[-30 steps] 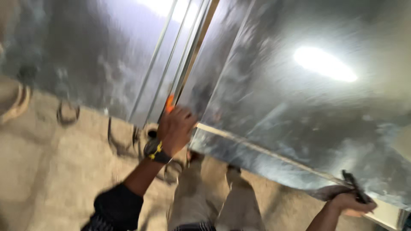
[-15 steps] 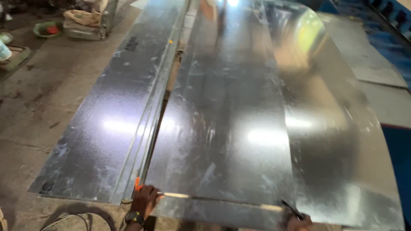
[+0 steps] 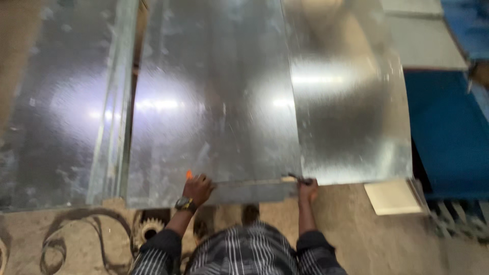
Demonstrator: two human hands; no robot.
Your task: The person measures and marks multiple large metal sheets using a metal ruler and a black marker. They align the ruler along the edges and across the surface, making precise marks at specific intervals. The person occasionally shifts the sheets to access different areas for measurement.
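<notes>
A large shiny galvanised metal sheet [image 3: 214, 102] lies flat on the floor in front of me. My left hand [image 3: 197, 188], with a wristwatch on the wrist, rests on its near edge and has a small orange object [image 3: 189, 174] at its fingers. A pale straight strip [image 3: 254, 182] runs along the near edge between my hands. My right hand [image 3: 307, 188] grips a dark slim tool [image 3: 298, 178] at the strip's right end, on the sheet's edge.
A second metal sheet [image 3: 56, 117] lies to the left, a curved one [image 3: 351, 112] to the right. A blue surface [image 3: 448, 127] stands at the far right, a pale board [image 3: 392, 197] on the floor beside it. A toothed gear [image 3: 147, 229] sits by my left knee.
The view has swung and come closer to the sheet's near edge. My hands are nearer together on the strip, and the right hand sits further left along the edge.
</notes>
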